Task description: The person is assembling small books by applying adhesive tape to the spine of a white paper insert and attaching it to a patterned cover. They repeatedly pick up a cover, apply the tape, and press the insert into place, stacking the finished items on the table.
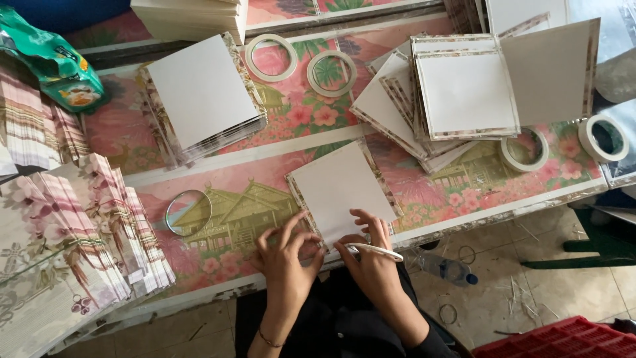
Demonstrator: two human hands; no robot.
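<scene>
Right hand (372, 255): fingers curled around a white pen (375, 249), which lies across the palm side, while the fingertips press on the near edge of a white card (341, 187) with a patterned border. Left hand (286, 255): holds nothing, fingers spread, tips resting at the card's near left corner, apparently to steady it against sliding. The card lies flat on the floral tabletop (265, 162), close to the front edge, directly ahead of the person.

Left of the hands, a round clear disc (188, 212) lies flat on the tabletop. Further out: a stack of white cards (202, 93) at upper left, a fanned stack of bordered cards (457, 93) at upper right, both within arm's reach. Tape rolls (271, 58) sit between and beside the stacks. Folded patterned sheets (99, 225) are piled at far left. A plastic bottle (447, 268) lies on the floor below.
</scene>
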